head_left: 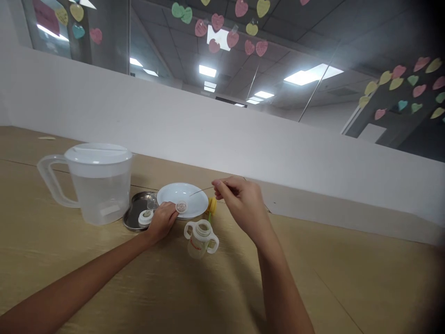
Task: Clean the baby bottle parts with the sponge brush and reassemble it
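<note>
White plastic disc (181,206) is pinched at its edge in your left hand (162,223), against the near rim of a white plate (181,192). It looks light and stiff, and may turn slippery if wet, so keep your hold on its rim, leaving its center clear. Your right hand (239,206) is clenched in a fine pinch on a thin wire (201,191), which points across the plate toward the disc. The wire looks springy and easily bent, so grip it close to your fingertips. On the tabletop (313,278) nearby are a lidded plastic pitcher (99,195), a steel dish (132,219) holding a white cap (145,217), a two-handled bottle (201,241) and a yellow brush (212,206).
</note>
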The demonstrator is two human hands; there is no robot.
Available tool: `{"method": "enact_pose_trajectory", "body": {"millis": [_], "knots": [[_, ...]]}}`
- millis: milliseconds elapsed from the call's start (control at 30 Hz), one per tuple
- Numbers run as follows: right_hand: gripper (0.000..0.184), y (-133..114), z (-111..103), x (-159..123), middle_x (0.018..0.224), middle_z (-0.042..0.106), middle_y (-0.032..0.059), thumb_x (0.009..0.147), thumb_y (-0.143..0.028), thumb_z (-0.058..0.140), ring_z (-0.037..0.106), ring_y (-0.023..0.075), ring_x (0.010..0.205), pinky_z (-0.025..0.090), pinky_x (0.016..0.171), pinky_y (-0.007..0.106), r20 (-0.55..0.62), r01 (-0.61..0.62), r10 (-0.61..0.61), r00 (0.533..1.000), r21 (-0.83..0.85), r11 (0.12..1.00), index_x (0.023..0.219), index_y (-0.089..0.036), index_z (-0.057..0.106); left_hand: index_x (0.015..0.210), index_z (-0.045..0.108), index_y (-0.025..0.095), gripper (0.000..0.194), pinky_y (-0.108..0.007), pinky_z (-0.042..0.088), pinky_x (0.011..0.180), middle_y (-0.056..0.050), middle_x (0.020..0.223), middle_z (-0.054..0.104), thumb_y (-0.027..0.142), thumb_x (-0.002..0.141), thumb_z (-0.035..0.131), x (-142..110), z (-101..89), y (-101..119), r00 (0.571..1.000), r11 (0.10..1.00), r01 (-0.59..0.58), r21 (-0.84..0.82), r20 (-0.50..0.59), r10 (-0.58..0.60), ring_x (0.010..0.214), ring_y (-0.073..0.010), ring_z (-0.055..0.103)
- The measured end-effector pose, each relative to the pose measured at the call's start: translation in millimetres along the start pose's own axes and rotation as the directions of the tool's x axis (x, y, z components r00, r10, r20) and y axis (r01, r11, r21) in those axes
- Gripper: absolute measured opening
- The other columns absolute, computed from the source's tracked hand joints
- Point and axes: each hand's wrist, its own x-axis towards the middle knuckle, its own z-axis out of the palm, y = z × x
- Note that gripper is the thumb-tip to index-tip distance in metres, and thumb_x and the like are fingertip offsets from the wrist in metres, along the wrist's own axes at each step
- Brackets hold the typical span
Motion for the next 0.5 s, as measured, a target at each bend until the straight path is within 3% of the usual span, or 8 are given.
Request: {"method": "enact_pose_trajectory", "body": {"millis": [100,233,367,500], "knots": [[0.032,-2.8,4.3,0.4,0.060,0.061,0.0009,0.086,-0.029,0.046,0.053,0.0100,0.057,0.035,0.052,0.021,0.017,0.007,-0.007,1.000,0.012,1.000,0.065,-0.014,0.064,0.074,0.055,0.017,0.031,-0.029,0.039,0.066,-0.003,0.070,0.057,0.028,0.091,0.033,-0.8,1.3,-2.0,1.000,1.000,-0.003,-0.021,0.011,0.003,0.067,-0.0163,0.048],[0.027,-0.5,9.2,2.4,0.063,0.064,0.0016,0.084,-0.022,0.048,0.055,0.0112,0.060,0.037,0.056,0.022,-0.025,0.032,-0.035,0.999,-0.111,0.993,0.066,-0.016,0.066,0.078,0.059,0.016,0.030,-0.031,0.040,0.067,-0.004,0.072,0.058,0.028,0.091,0.034,-0.8,-0.6,-0.3,1.000,1.000,0.005,-0.022,0.027,-0.005,0.069,-0.0171,0.049],[0.022,38.8,37.6,16.7,0.083,0.071,0.0037,0.080,-0.013,0.050,0.062,0.0134,0.074,0.042,0.066,0.021,0.113,-0.018,0.032,0.993,-0.125,0.992,0.085,-0.017,0.071,0.084,0.062,0.017,0.026,-0.033,0.039,0.072,-0.004,0.077,0.062,0.029,0.090,0.039,1.7,-6.5,6.1,0.999,0.998,-0.039,-0.050,0.017,0.040,0.075,-0.0172,0.053],[0.025,86.7,75.0,25.7,0.095,0.070,0.0057,0.081,-0.013,0.049,0.064,0.0151,0.084,0.044,0.074,0.021,0.225,-0.115,0.176,0.958,-0.259,0.959,0.092,-0.016,0.071,0.090,0.063,0.018,0.025,-0.034,0.038,0.078,-0.004,0.080,0.064,0.027,0.090,0.040,3.2,-9.9,10.1,0.999,0.998,-0.048,-0.048,-0.027,0.047,0.080,-0.0170,0.053]]}}
